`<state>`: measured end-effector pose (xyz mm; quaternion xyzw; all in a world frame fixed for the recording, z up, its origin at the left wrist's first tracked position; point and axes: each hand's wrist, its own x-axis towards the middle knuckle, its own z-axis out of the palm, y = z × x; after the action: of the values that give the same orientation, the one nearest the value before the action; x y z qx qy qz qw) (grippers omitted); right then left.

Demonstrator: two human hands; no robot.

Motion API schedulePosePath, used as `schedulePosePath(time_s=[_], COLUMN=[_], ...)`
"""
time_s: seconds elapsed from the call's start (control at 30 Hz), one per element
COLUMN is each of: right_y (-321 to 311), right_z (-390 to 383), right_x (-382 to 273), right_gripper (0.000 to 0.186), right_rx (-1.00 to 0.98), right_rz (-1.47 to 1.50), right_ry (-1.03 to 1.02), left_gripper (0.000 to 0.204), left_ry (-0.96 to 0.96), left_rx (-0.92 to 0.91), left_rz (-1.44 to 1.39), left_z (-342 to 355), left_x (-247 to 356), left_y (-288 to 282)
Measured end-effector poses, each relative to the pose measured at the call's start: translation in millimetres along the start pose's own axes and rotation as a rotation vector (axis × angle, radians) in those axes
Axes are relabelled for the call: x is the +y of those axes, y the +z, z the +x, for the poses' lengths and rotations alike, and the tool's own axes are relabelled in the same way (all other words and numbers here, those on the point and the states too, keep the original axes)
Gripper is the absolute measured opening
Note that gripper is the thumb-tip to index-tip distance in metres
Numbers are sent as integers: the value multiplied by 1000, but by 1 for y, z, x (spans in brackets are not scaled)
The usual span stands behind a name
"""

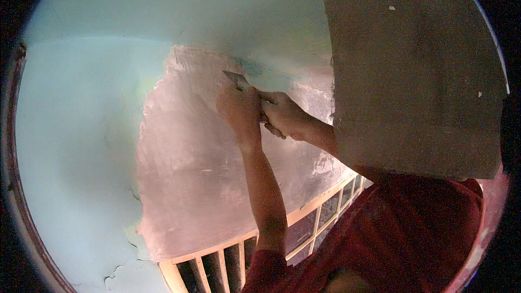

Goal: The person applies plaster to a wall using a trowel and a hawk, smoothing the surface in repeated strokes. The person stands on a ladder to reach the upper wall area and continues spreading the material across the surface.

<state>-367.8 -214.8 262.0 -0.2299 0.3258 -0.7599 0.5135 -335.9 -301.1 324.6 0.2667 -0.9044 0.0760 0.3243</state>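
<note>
Both my hands are closed round a scraper. Its flat metal blade [235,78] is held up against the wall, close to the upper edge of a bare pinkish patch [184,146]. My left hand [237,109] wraps the front part of the tool, just below the blade, and hides most of it. Behind it, my right hand [283,113] grips the handle, fingers curled under. Teal paint [81,114] surrounds the patch, with ragged, flaking borders.
A large grey-brown panel [412,76] with a dark handle-like fitting fills the upper right, in front of part of my right arm. Below the patch runs a light wooden barred frame [221,260]. Cracks [116,274] mark the wall at lower left, and a dark pipe-like strip [13,157] edges the far left.
</note>
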Motion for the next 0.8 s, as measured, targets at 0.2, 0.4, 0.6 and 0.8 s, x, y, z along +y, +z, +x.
schedulePosePath(time_s=[0.2, 0.4, 0.6, 0.8], right_y=[2, 4, 5, -8], right_z=[9, 15, 17, 5], right_x=[7, 5, 37, 64], right_gripper=[30, 29, 24, 46], right_rx=[40, 59, 274, 198], right_rz=[-31, -144, -564, -586], right_ry=[8, -103, -586, -606], left_gripper=[21, 18, 21, 26], left_ry=[-89, -4, -79, -217], left_rx=[-208, 22, 53, 58], left_rz=[137, -41, 72, -89], left_z=[2, -5, -6, -33], left_x=[-18, -6, -17, 1], left_y=[1, -6, 15, 9])
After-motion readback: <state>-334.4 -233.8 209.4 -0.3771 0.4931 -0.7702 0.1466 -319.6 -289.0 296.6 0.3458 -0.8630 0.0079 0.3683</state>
